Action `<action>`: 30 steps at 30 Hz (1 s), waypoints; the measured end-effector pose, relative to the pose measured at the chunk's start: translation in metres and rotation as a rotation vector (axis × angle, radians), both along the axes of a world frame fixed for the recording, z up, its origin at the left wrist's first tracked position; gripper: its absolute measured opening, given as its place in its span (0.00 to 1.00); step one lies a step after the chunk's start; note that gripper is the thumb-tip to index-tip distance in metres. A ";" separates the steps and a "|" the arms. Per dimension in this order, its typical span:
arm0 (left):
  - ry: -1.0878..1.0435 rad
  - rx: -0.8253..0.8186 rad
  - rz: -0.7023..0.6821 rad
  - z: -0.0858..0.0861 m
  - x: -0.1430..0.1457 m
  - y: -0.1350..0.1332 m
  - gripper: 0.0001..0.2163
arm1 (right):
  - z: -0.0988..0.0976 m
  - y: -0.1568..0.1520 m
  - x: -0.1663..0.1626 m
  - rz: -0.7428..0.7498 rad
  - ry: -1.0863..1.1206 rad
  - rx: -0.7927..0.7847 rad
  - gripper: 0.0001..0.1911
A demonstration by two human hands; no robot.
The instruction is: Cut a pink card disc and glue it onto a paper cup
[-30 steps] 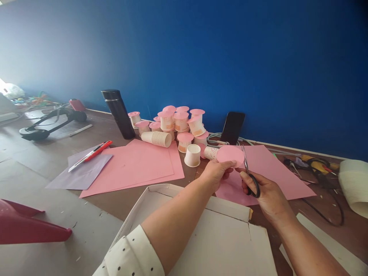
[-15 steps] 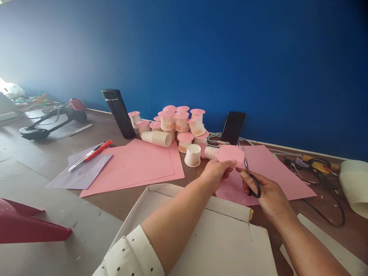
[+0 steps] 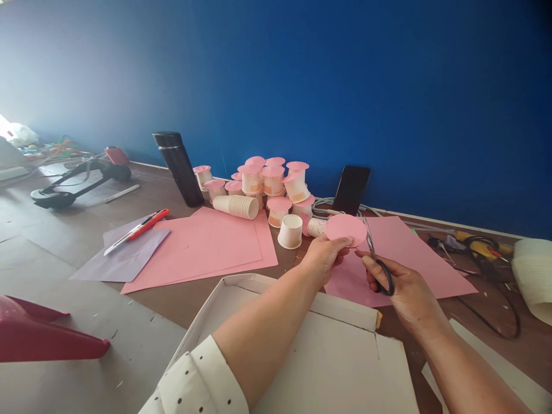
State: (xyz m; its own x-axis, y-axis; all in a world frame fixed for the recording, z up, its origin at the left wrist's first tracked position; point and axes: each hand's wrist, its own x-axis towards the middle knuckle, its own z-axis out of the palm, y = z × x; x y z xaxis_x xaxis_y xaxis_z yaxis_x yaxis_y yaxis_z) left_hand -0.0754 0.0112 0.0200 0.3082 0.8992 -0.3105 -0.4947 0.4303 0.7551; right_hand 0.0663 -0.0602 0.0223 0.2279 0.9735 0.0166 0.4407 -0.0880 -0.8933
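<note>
Between thumb and fingers, my left hand (image 3: 330, 257) pinches a pink paper disc (image 3: 344, 229) by its lower edge. My right hand (image 3: 399, 284) grips scissors (image 3: 383, 278) with black handles, their blades pointing up beside the disc's right edge. Whether the blades touch the paper I cannot tell. Pink paper (image 3: 394, 259) lies beneath both hands. Just left of the disc, a printed paper cup (image 3: 317, 227) rests on its side, and a plain white paper cup (image 3: 290, 233) stands nearby. Several cups with pink disc tops (image 3: 273, 179) are stacked behind.
A black flask (image 3: 179, 169) and a phone (image 3: 351, 190) stand near the blue wall. Nested paper cups (image 3: 236, 206) lie by pink sheets (image 3: 207, 244). A red utility knife (image 3: 140, 230) rests on purple paper (image 3: 142, 259). A white cardboard box (image 3: 345, 356) sits in front; bowls (image 3: 535, 276) are at right.
The scissors and my right hand have shifted very slightly right. My left hand still holds the disc in nearly the same place. The whole view has moved a little.
</note>
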 end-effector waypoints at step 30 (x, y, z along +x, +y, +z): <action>0.081 0.049 0.053 -0.001 -0.001 0.002 0.08 | 0.000 0.000 -0.002 -0.019 0.003 -0.009 0.26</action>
State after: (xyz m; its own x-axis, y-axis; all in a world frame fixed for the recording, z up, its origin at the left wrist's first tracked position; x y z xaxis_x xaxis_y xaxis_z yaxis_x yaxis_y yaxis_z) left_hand -0.0762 0.0128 0.0190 0.2354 0.9282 -0.2881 -0.4523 0.3670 0.8129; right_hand 0.0640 -0.0606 0.0227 0.2465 0.9691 0.0076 0.4364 -0.1040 -0.8937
